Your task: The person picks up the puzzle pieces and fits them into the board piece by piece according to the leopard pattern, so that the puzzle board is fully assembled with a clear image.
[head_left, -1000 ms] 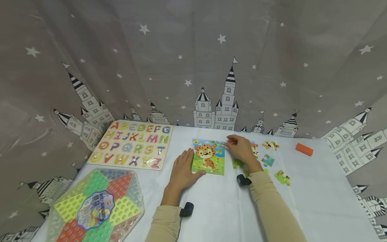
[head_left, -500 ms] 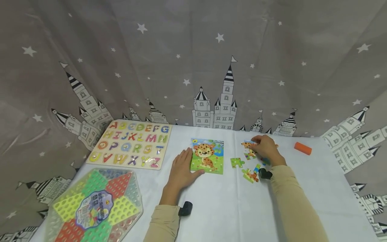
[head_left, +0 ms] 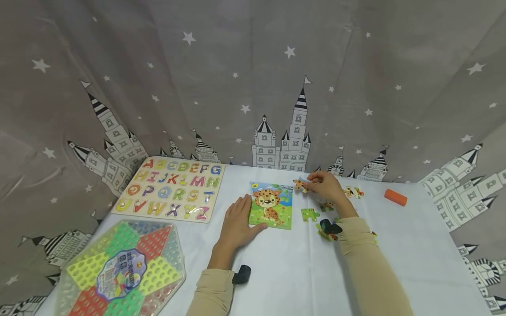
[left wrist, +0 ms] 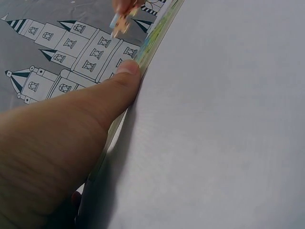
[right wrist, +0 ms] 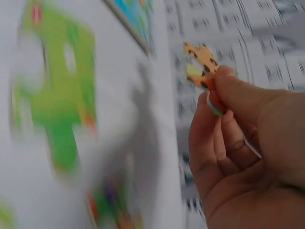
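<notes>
My right hand (head_left: 327,188) pinches a spotted orange jigsaw puzzle piece (head_left: 300,184) between thumb and fingertips. It is raised just right of the puzzle board (head_left: 283,219), whose picture is a seated leopard cub on green grass under blue sky. In the right wrist view the piece (right wrist: 199,64) shows black spots and a blue edge. My left hand (head_left: 237,224) lies at the board's lower left corner, fingers straight along the left side. Its thumb (left wrist: 125,76) presses the front edge in the left wrist view.
Loose puzzle pieces lie right of the board: a green one (head_left: 310,214), a spotted one (head_left: 353,192) and several partly under my right wrist. Further right is an orange cylinder (head_left: 395,197). An alphabet board (head_left: 170,188) and a boxed star-shaped game board (head_left: 122,272) occupy the left side.
My right hand went from beside the board's upper right corner to the loose pieces, took the spotted puzzle piece and carried it back left toward the board. My left hand stayed in place.
</notes>
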Demonstrator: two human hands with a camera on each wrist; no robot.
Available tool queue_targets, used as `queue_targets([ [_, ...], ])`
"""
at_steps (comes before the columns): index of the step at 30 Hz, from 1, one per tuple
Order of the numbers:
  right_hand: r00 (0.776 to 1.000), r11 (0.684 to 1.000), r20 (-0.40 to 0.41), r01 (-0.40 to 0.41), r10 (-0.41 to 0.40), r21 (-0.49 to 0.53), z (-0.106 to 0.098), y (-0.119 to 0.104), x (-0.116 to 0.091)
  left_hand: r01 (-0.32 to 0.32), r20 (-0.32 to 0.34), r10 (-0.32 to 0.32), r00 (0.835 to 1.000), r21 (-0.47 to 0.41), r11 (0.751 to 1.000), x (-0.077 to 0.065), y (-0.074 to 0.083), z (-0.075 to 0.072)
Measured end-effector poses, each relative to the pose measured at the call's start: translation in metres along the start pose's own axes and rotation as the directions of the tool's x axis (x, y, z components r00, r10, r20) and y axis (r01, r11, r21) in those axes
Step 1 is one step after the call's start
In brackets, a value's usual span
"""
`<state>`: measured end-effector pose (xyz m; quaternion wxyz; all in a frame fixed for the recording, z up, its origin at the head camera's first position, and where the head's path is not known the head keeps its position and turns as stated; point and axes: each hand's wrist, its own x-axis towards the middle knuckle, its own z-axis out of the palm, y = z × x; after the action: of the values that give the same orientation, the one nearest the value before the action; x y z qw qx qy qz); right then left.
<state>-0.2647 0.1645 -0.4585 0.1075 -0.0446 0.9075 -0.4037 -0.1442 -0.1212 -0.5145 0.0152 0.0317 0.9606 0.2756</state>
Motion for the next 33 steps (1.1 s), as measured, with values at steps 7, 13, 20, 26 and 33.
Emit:
queue_targets([
  [7,0.998,0.999,0.064,0.027,-0.028,0.021,0.055,-0.031,0.010,-0.003,0.012,0.003,1.000,-0.001,1.000,0.002,-0.002,0.001],
  [13,1.000,1.000,0.008,0.006,-0.007,0.024,0.080,-0.046,0.014,-0.012,0.020,0.012,1.000,0.013,1.000,0.003,-0.003,0.003],
  [20,0.998,0.996,-0.058,0.030,-0.035,-0.089,0.089,-0.052,0.014,-0.017,0.008,0.017,1.000,0.015,1.000,0.002,-0.004,0.002],
  [26,0.997,0.993,-0.083,-0.020,0.010,-0.118,0.094,-0.059,0.015,-0.024,0.003,0.024,1.000,0.017,1.000,0.001,-0.003,0.002],
  [33,0.991,0.980,-0.100,-0.102,0.085,-0.170,0.100,-0.067,0.018,-0.020,-0.005,0.021,1.000,0.018,1.000,0.002,-0.003,0.003],
])
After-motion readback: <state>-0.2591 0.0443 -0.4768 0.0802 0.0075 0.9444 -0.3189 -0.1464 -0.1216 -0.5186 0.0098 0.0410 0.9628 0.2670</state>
